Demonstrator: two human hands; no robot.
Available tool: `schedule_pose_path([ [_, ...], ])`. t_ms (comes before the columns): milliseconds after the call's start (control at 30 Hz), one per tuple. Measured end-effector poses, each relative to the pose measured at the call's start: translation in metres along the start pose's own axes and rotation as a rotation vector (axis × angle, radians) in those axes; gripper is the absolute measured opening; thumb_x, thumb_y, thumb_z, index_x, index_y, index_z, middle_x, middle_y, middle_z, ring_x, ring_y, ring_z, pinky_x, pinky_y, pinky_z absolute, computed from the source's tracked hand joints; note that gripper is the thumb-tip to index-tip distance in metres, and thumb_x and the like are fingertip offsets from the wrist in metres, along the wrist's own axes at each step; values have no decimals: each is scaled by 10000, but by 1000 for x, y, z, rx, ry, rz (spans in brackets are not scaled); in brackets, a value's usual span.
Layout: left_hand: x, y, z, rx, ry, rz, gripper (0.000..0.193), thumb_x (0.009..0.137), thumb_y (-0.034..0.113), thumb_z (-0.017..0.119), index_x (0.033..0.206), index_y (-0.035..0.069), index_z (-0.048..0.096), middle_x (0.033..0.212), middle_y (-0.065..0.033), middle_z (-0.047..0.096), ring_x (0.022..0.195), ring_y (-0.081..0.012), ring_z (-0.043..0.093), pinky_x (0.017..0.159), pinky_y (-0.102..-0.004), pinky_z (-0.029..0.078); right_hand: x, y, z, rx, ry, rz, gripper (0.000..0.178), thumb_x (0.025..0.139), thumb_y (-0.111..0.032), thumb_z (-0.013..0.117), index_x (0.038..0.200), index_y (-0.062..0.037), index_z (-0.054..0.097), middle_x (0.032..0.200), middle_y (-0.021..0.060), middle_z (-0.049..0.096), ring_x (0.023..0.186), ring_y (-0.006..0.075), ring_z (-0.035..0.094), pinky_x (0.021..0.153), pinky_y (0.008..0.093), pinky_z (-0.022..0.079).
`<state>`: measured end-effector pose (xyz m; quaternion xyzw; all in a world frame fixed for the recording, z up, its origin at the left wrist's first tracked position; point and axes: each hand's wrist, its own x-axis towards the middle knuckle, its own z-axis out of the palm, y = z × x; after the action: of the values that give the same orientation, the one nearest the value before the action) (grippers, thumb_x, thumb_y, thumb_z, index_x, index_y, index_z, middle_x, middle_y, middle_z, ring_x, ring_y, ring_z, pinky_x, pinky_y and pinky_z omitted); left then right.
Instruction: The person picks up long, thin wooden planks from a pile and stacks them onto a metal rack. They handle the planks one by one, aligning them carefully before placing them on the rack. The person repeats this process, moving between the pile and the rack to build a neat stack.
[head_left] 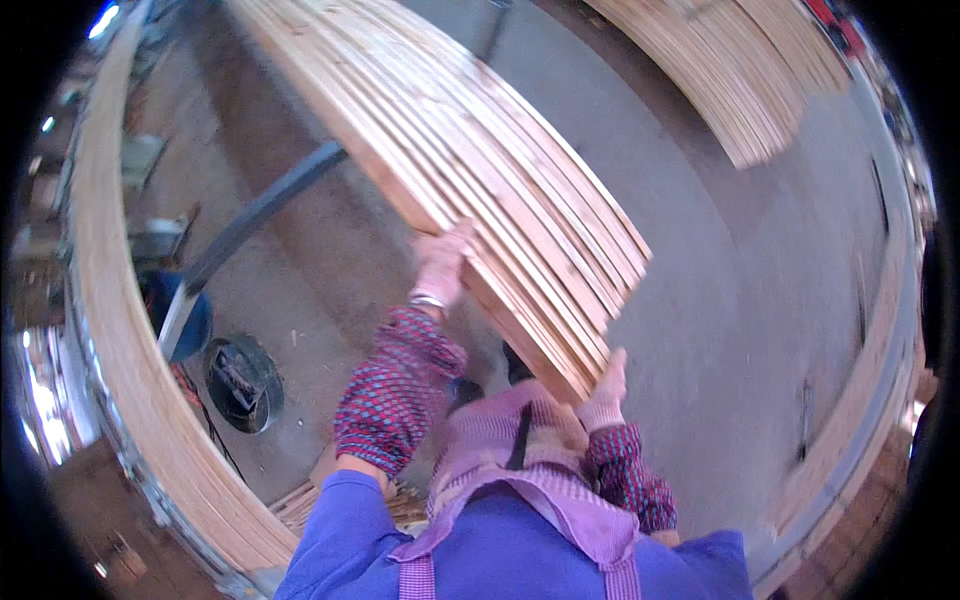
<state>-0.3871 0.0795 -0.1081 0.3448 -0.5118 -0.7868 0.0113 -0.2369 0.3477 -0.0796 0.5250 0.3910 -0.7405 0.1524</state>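
Observation:
A row of long pale wooden boards runs from the upper left toward my body, laid side by side with their near ends slightly staggered. My left hand grips the left edge of the row, fingers over the outermost board. At the near corner my right hand holds the board ends, its fingers partly hidden. Both hands look covered by light pinkish gloves, and patterned sleeve covers reach up my forearms.
Another stack of boards lies at the upper right. Along the left curves a long wooden beam. A grey metal bar slants beneath the row, near a dark bucket and a blue container on the floor.

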Motion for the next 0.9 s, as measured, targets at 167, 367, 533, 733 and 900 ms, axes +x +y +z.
schedule_pose_path([
  [167,-23,24,-8,208,-103,79,672,903,368,721,1317,-112,498,1272,-207,592,1140,-254,582,982,-385,466,-2,-1,-15,-21,-274,-91,693,1005,-587,273,1388,-42,467,1361,164,552,1193,313,589,989,475,511],
  [367,-144,50,-91,852,50,181,1113,876,618,585,1532,-87,28,1609,-284,72,1507,-408,49,1225,-462,132,36,-15,-51,-243,35,-318,560,1047,-425,371,1408,-8,468,1409,173,493,1346,298,437,1145,427,347],
  [533,-256,57,-287,1355,876,435,885,842,512,611,1450,-69,336,1499,-258,349,1397,-399,328,1187,-453,252,-9,-10,-1,-378,-315,-1052,417,1033,-269,472,1351,-4,520,1334,176,526,1297,298,473,1114,413,391],
  [733,-400,61,-503,1356,1352,-105,796,891,508,553,1462,-15,371,1514,-216,384,1415,-380,326,1193,-465,228,-83,103,94,-707,-802,-476,416,998,-231,549,1342,0,524,1228,142,598,1097,260,606,962,401,502],
  [900,-451,-13,-569,1382,1411,-300,803,887,587,518,1452,26,416,1479,-212,432,1390,-370,378,1170,-491,261,-136,264,117,-999,-1285,243,442,988,-299,573,1328,-19,538,1204,91,654,1000,204,667,861,342,536],
])
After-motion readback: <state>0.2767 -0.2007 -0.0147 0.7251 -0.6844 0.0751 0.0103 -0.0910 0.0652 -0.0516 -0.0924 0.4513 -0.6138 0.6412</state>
